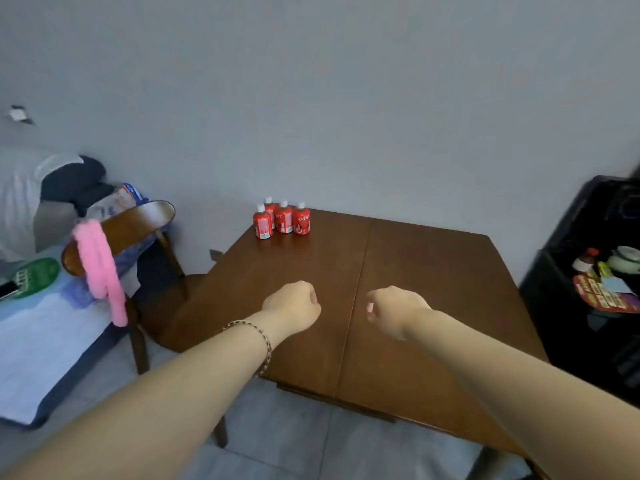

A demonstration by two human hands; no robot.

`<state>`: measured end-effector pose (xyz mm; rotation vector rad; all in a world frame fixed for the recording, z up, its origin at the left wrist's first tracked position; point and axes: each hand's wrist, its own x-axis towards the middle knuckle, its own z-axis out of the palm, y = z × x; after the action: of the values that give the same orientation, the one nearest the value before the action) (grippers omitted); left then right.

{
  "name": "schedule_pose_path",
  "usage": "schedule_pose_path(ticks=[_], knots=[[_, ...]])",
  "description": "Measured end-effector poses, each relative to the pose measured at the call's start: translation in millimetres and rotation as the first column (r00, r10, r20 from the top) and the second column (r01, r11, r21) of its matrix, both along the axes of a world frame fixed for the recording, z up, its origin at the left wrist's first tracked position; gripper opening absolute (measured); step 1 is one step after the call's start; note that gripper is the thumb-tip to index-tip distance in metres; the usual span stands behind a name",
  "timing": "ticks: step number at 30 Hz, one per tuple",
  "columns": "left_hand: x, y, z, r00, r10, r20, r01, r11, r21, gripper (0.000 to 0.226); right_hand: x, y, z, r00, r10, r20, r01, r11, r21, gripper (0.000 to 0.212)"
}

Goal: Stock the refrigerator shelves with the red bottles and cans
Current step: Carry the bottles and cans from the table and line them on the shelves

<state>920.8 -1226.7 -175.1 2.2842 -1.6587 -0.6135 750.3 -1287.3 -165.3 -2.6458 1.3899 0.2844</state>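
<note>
Several small red bottles (pixel 283 220) with white caps stand in a tight cluster at the far left corner of a brown wooden table (pixel 433 289), close to the wall. My left hand (pixel 292 304) hovers over the middle of the table with its fingers curled under, holding nothing; a braided bracelet circles that wrist. My right hand (pixel 391 308) is level with it, a short gap to the right, fingers also curled and empty. Both hands are well short of the bottles. No cans are in view.
A wooden chair (pixel 138 230) with a pink fluffy cloth (pixel 100 268) draped over its back stands left of the table. Beyond it is a bed or bench with clothes and bags. A black cabinet (pixel 595 289) holding small items stands at the right.
</note>
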Motion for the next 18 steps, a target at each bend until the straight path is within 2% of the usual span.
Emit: schedule_pose_path(ticks=[4,12,18], knots=[[70,-63,-7,1.000,-0.015,0.005,0.015,1.000,0.019,0.022,68,-65,-15,0.999,-0.027,-0.017,0.028,0.999,0.039,0.025],[178,-189,-30,0.999,-0.006,-0.040,0.005,0.999,-0.033,0.033,174,-178,-56,0.981,-0.160,0.113,0.146,0.982,0.124,0.025],[242,-278,-74,0.987,0.101,-0.121,-0.108,0.993,-0.048,0.041,233,-264,-97,0.960,-0.226,0.169,0.185,0.956,0.229,0.028]])
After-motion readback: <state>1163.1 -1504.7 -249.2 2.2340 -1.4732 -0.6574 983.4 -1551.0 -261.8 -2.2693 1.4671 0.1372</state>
